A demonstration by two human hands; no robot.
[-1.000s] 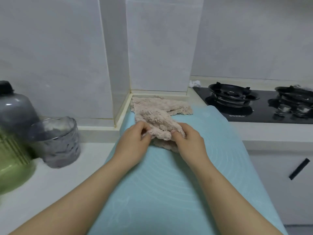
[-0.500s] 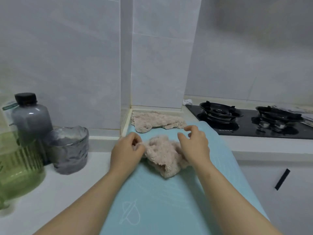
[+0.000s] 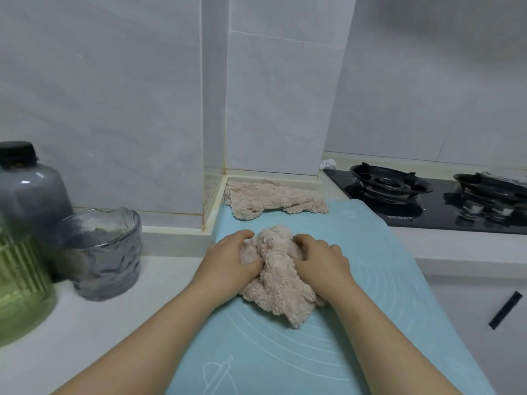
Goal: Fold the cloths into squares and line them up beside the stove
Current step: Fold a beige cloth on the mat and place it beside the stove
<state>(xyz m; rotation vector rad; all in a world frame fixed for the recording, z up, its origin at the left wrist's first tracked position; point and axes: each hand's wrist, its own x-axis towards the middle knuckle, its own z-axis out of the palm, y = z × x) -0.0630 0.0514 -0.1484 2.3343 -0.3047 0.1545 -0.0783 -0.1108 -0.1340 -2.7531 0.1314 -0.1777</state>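
Fluffy beige-pink microfibre cloth (image 3: 278, 277), bunched and crumpled, lies at the middle of the light blue silicone baking mat (image 3: 356, 323). Not yet squared.

Left hand (image 3: 228, 263) at the cloth's 9 o'clock side: fingers curled over the upper edge, thumb pressed into the pile, gripping it. Right hand (image 3: 322, 263) at the 3 o'clock side: fingers dug into the pile, gripping too.

Second beige-pink cloth (image 3: 271, 199) at 12 o'clock from the first, apart from it, rumpled flat against the tiled wall corner, partly on the mat's far edge.

Black glass gas stove (image 3: 427, 201) at 2 o'clock, beside the mat.

Grey ribbed glass tumbler (image 3: 105, 255) at 9 o'clock on the white counter; grey jar with black lid (image 3: 28, 189) and green ribbed container (image 3: 20, 292) further left.
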